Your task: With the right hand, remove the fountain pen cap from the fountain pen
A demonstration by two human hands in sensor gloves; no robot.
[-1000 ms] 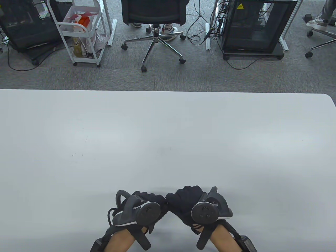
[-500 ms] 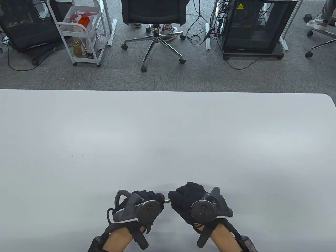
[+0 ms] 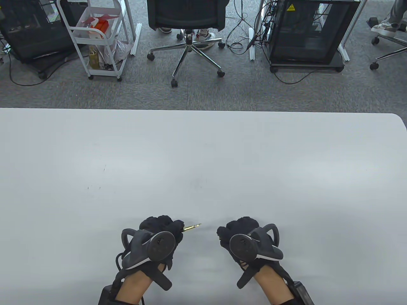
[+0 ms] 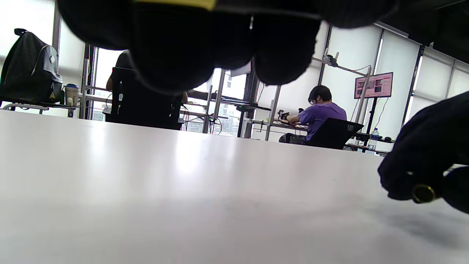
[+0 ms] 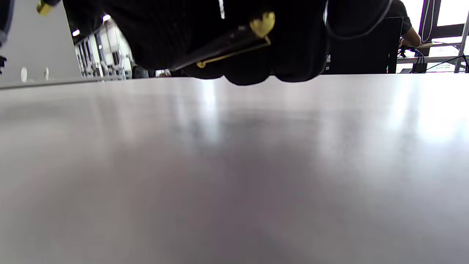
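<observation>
1. Left hand (image 3: 160,235), lower centre of the table view, is gripping the fountain pen (image 3: 192,227), gold nib pointing right.
2. Right hand (image 3: 237,233), apart, is clasping the fountain pen cap (image 5: 227,42).
3. No legible writing is showing.

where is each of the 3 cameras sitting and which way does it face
Table view: overhead, looking down at the table; both gloved hands show, left hand holding the fountain pen.
Left wrist view: low over the table, facing the office; left fingers on top.
Right wrist view: low over the table; right hand grips the cap.
Shared: left wrist and table views both show the right hand.
</observation>
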